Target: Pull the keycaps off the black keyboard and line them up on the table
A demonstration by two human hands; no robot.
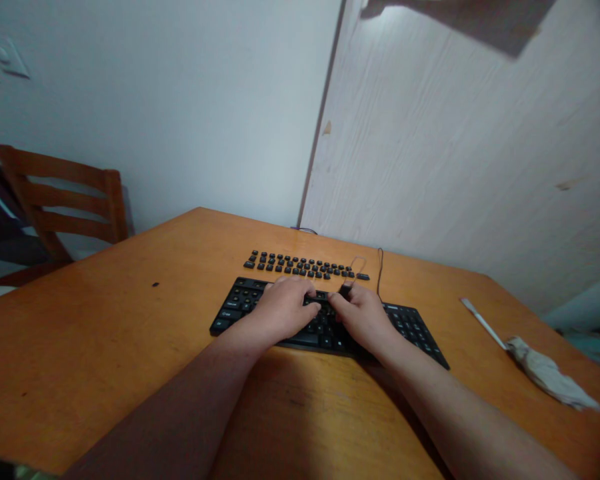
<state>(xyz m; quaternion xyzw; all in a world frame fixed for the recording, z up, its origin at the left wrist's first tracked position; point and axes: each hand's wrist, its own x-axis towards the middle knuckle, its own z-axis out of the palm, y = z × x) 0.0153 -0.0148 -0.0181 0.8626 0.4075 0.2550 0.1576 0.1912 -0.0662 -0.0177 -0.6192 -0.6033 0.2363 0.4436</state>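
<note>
A black keyboard (305,339) lies across the table, with bare sockets in its upper left part. My left hand (286,305) rests over its middle, thumb and index finger apart, with nothing visible between them; the other fingertips are hidden. My right hand (364,315) pinches the black handle of a wire keycap puller (346,291) above the keyboard. The puller's thin wire loop points up and away from me. Just beyond the keyboard, loose black keycaps (303,269) stand in rows on the tabletop.
One small black keycap (155,285) lies apart on the left of the wooden table (130,347). To the right are a white-handled brush (485,325) and a crumpled cloth (547,373). The keyboard's cable (379,273) runs behind it. A wooden chair (70,190) stands at left.
</note>
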